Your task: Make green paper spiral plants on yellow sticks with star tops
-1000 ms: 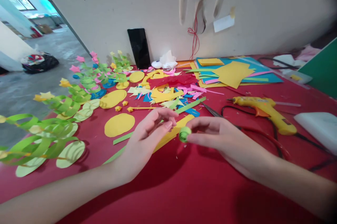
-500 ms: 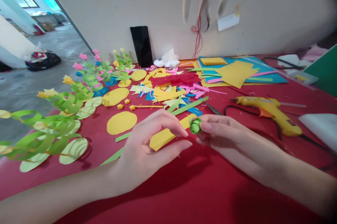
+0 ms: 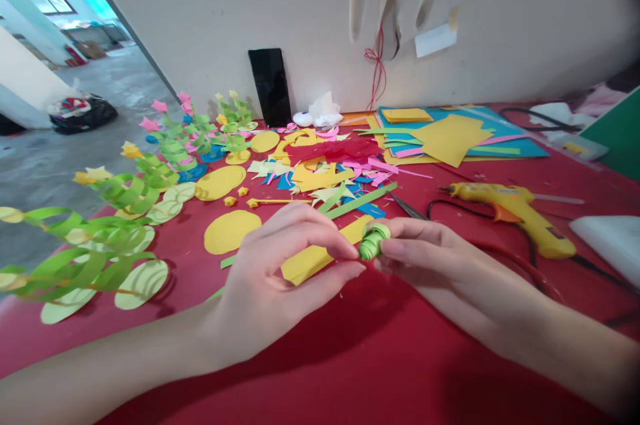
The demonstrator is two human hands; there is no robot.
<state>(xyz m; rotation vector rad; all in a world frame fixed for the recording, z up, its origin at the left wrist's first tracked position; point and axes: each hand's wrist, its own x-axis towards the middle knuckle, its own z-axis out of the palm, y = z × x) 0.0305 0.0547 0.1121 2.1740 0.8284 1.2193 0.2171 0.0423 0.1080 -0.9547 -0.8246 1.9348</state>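
A rolled green paper strip (image 3: 374, 241) forms a tight cone-like coil above the red table. My right hand (image 3: 440, 258) pinches it by its right side between thumb and fingers. From the left, the thumb and index finger of my left hand (image 3: 285, 272) close at the coil's lower tip; the exact contact there is small and hard to see. Under and behind the hands lie a folded yellow paper strip (image 3: 307, 264) and a long green paper strip (image 3: 363, 201). Scissors (image 3: 407, 206), partly hidden, lie just beyond my right hand.
Green spiral paper decorations (image 3: 120, 192) with stars line the left side. Yellow paper circles (image 3: 233, 230) and coloured scraps (image 3: 325, 175) cover the middle. A yellow glue gun (image 3: 515, 202) with its cord lies right. A black phone (image 3: 271, 86) leans against the wall.
My left fingertips have come together at the coil's tip, from slightly apart before. The coil has tilted, its narrow end now pointing down and left, and looks longer.
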